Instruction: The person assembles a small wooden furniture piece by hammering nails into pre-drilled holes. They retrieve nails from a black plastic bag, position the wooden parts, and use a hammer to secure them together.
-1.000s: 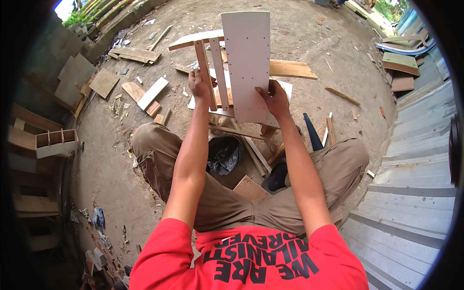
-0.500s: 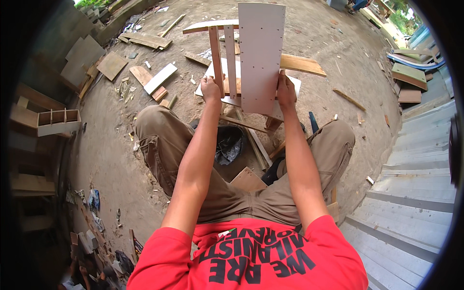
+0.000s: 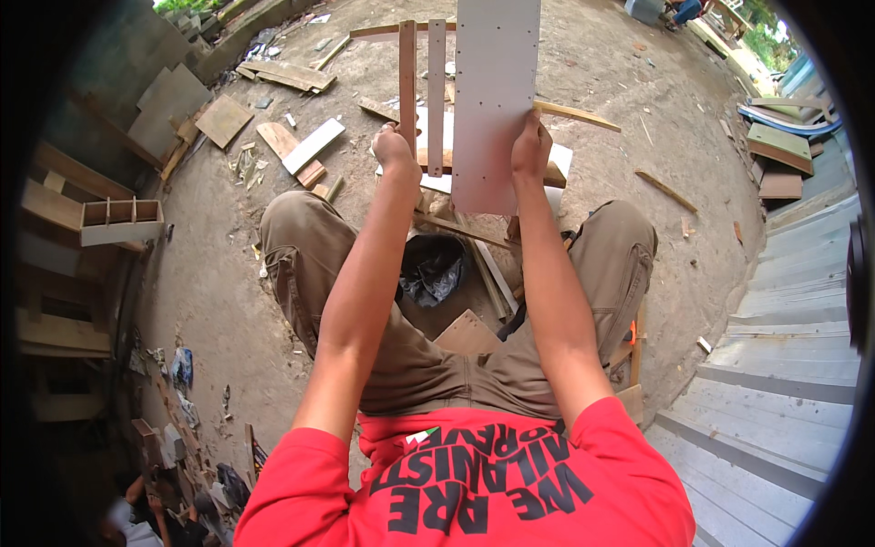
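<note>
Out in front of me, I hold up a wooden frame with both hands. Its wide white panel (image 3: 497,109) stands nearly upright, dotted with small dark fastener heads, and its top runs out of view. To its left are a brown-edged slat (image 3: 407,82) and a pale slat (image 3: 437,100), joined by a crosspiece (image 3: 375,33) behind them. My left hand (image 3: 396,149) is closed around the lower part of the brown-edged slat. My right hand (image 3: 530,149) grips the panel's right edge; its fingertips are partly hidden. Behind the frame lies a white board (image 3: 561,162), mostly covered.
Between my knees are a black plastic bag (image 3: 432,270), thin wood strips (image 3: 493,272) and a wooden block (image 3: 468,334). Offcuts (image 3: 301,150) litter the dirt ground. A divided wooden box (image 3: 120,224) is at left; corrugated metal sheets (image 3: 775,365) are at right. People are at the edges.
The frame has risen and tilted, so the panel's top now passes the upper edge and the crosspieces look thinner. Both hands have moved up slightly, keeping their grip.
</note>
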